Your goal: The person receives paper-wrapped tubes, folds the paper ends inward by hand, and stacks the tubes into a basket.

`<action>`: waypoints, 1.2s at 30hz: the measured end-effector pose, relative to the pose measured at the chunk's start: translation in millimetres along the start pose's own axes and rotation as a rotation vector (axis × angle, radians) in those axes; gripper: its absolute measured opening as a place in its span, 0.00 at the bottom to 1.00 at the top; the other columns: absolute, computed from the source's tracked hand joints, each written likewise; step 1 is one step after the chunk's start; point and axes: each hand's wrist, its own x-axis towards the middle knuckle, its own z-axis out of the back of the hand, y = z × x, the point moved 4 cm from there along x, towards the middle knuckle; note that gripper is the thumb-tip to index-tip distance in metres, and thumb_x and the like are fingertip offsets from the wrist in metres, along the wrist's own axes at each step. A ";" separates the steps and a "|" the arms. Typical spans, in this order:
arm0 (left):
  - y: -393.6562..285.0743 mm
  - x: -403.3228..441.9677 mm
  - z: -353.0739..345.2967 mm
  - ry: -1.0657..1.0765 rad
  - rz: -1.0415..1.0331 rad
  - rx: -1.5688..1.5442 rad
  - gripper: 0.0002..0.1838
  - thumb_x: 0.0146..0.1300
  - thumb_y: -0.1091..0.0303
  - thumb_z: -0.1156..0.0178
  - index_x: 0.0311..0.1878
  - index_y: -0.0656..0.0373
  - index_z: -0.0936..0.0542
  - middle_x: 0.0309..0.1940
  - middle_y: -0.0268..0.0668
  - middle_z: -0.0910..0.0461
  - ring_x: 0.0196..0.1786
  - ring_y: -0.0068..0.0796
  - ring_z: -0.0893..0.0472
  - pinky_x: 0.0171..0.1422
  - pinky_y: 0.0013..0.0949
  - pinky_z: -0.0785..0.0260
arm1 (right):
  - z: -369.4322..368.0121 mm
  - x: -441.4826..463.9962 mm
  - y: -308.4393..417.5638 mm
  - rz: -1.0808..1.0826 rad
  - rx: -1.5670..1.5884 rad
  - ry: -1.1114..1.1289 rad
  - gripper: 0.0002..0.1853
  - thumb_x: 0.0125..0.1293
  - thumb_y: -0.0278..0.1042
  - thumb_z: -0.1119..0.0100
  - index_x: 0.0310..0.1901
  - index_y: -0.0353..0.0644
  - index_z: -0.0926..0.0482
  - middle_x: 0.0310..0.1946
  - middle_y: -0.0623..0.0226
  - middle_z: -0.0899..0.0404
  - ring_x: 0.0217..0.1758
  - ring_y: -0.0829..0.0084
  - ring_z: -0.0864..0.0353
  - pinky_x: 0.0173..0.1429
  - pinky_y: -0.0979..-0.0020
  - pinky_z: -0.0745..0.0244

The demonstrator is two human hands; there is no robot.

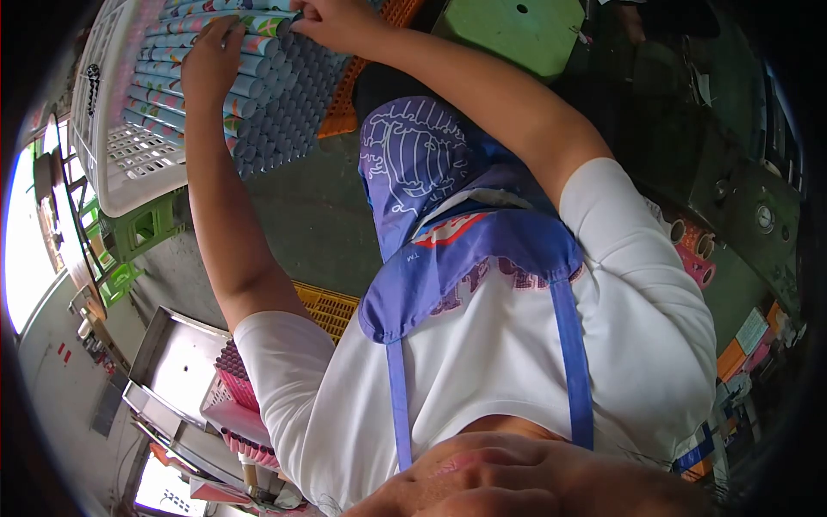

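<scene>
I seem to be arranging the patterned tubes point(258, 96), stacked in the white crate point(103, 172); my left hand point(209, 71) lies over them, my right point(338, 24) curls beside their ends; whether either grips, I cannot tell; next calls for light fingers

patterned light-blue tubes point(250, 87) lie closely stacked in parallel rows in a white basket point(129, 200), round ends showing.

l. arm point(211, 198) extd. fwd., l. hand point(210, 69) fingers bent; r. arm point(495, 90) angled inward, r. hand point(340, 23) fingers curled.
</scene>
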 end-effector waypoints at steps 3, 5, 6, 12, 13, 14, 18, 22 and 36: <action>0.3 0.6 -1.5 -0.001 0.014 0.032 0.17 0.74 0.51 0.46 0.59 0.42 0.17 0.56 0.31 0.16 0.53 0.41 0.15 0.56 0.43 0.24 | -19.5 -16.6 -24.1 0.321 -0.146 -0.262 0.10 0.65 0.39 0.35 0.42 0.43 0.15 0.34 0.63 0.15 0.39 0.59 0.15 0.43 0.59 0.21; -9.9 0.5 2.6 0.000 -0.024 0.093 0.18 0.74 0.50 0.46 0.60 0.41 0.17 0.58 0.31 0.17 0.54 0.41 0.15 0.57 0.43 0.24 | -22.2 -18.8 -15.3 0.284 -0.129 -0.279 0.10 0.64 0.38 0.34 0.42 0.43 0.15 0.34 0.63 0.15 0.38 0.60 0.15 0.43 0.59 0.21; -16.5 0.0 5.5 -0.004 -0.059 0.153 0.18 0.75 0.50 0.47 0.61 0.41 0.18 0.59 0.31 0.18 0.56 0.41 0.16 0.58 0.43 0.24 | -24.5 -19.4 -12.2 0.252 -0.113 -0.293 0.10 0.63 0.38 0.33 0.42 0.44 0.14 0.33 0.63 0.15 0.37 0.60 0.15 0.42 0.60 0.21; -9.4 -0.5 -2.1 0.007 -0.118 0.156 0.19 0.76 0.49 0.49 0.64 0.39 0.19 0.62 0.30 0.19 0.57 0.41 0.16 0.59 0.44 0.25 | -40.0 -15.9 -9.0 0.132 0.131 -0.296 0.10 0.62 0.38 0.32 0.42 0.45 0.12 0.30 0.64 0.16 0.34 0.60 0.15 0.39 0.60 0.21; -6.9 -0.7 -4.4 -0.003 -0.119 0.168 0.19 0.76 0.49 0.49 0.64 0.39 0.19 0.61 0.30 0.19 0.57 0.41 0.16 0.59 0.44 0.25 | -41.5 -15.1 -9.4 0.130 0.124 -0.323 0.09 0.62 0.38 0.32 0.40 0.44 0.13 0.29 0.63 0.16 0.33 0.60 0.15 0.38 0.60 0.21; -8.2 -1.0 -4.2 -0.013 -0.120 0.180 0.19 0.76 0.50 0.49 0.64 0.39 0.19 0.61 0.30 0.19 0.57 0.41 0.16 0.59 0.44 0.25 | -43.0 -14.4 -9.4 0.127 0.117 -0.351 0.08 0.62 0.38 0.32 0.38 0.44 0.13 0.28 0.63 0.17 0.31 0.59 0.16 0.37 0.60 0.21; -10.3 0.5 -2.6 0.015 -0.085 0.193 0.19 0.76 0.50 0.49 0.64 0.39 0.19 0.61 0.30 0.19 0.58 0.41 0.17 0.58 0.44 0.25 | -47.3 -12.6 -4.4 0.214 -0.067 -0.476 0.07 0.62 0.37 0.33 0.33 0.43 0.15 0.26 0.62 0.17 0.30 0.58 0.16 0.36 0.61 0.22; -9.9 0.4 -2.5 0.027 -0.066 0.178 0.19 0.76 0.50 0.49 0.64 0.39 0.19 0.61 0.29 0.19 0.58 0.41 0.17 0.58 0.44 0.25 | -48.3 -12.6 1.3 0.300 -0.147 -0.565 0.07 0.62 0.35 0.33 0.30 0.43 0.18 0.26 0.62 0.18 0.30 0.57 0.16 0.37 0.61 0.21; -38.1 -4.3 -5.5 0.058 -0.029 0.443 0.37 0.65 0.30 0.46 0.68 0.46 0.22 0.68 0.39 0.23 0.66 0.44 0.21 0.69 0.52 0.33 | -19.7 -69.8 -57.3 0.026 -0.060 -0.299 0.05 0.63 0.32 0.36 0.40 0.46 0.17 0.38 0.61 0.17 0.40 0.57 0.15 0.44 0.57 0.20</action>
